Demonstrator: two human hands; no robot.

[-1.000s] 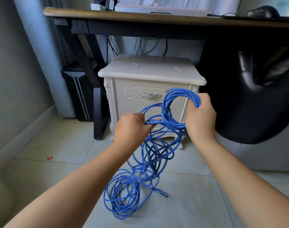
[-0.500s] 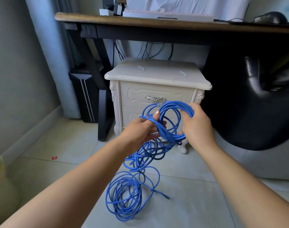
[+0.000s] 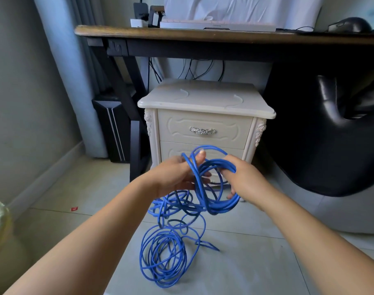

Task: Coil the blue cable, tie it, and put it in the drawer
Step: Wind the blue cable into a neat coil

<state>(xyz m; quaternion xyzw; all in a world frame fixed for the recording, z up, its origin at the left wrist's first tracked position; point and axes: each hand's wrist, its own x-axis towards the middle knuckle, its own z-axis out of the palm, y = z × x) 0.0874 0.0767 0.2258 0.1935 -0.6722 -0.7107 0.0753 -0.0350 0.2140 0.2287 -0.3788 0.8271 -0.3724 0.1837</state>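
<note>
Right hand (image 3: 245, 179) fingers curled round blue cable (image 3: 221, 207) coil, tips hidden; left hand (image 3: 171, 175) thumb pinching 1 strand

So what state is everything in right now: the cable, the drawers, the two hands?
Blue cable: partly coiled, one bundle of loops held up, the rest loose on the floor, not yet tied.
Top drawer: closed.
Lower drawer: closed, partly hidden behind the hands.
Left hand: holds a strand of the cable under its thumb.
Right hand: grips the bundle of loops.
</note>
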